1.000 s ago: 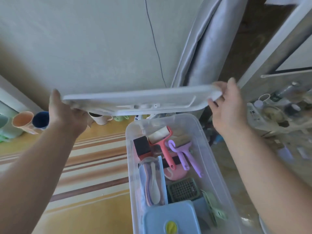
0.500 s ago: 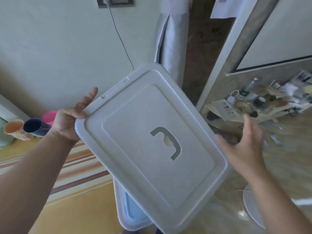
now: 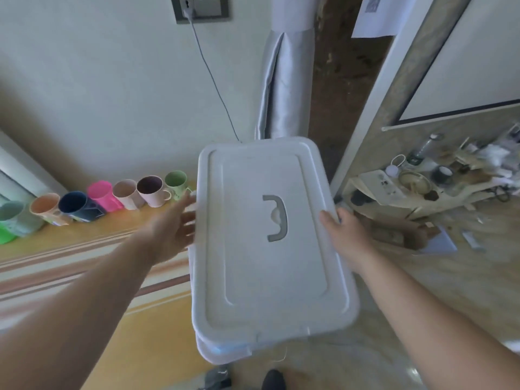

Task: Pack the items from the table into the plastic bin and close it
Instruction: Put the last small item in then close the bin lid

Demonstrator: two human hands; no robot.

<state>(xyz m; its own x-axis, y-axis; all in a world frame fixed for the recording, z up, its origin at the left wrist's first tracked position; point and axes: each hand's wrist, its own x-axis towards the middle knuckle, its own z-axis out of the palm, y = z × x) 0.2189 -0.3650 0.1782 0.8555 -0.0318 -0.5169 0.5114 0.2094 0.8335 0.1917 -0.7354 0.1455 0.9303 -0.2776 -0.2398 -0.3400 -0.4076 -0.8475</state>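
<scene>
The white lid [image 3: 253, 266], with a grey recessed handle [image 3: 277, 218], lies flat on the plastic bin [image 3: 225, 351]. Only the bin's near rim shows under it, and the packed items are hidden. My left hand [image 3: 171, 229] is at the lid's left edge with its fingers stretched out, blurred, the fingertips at the rim. At the right edge, my right hand [image 3: 344, 235] lies along the rim with its thumb on top of the lid and its fingers straight.
The bin sits at the right end of a yellow striped table [image 3: 84, 277]. A row of coloured mugs [image 3: 98, 198] lines the table's back by the wall. A grey cable [image 3: 213, 80] and a curtain [image 3: 284, 88] hang behind. A cluttered low shelf [image 3: 422, 187] stands on the floor at right.
The lid was held up tilted by my left hand. It now lies level over the bin. My left hand has let go of it and my right hand has come onto its right edge.
</scene>
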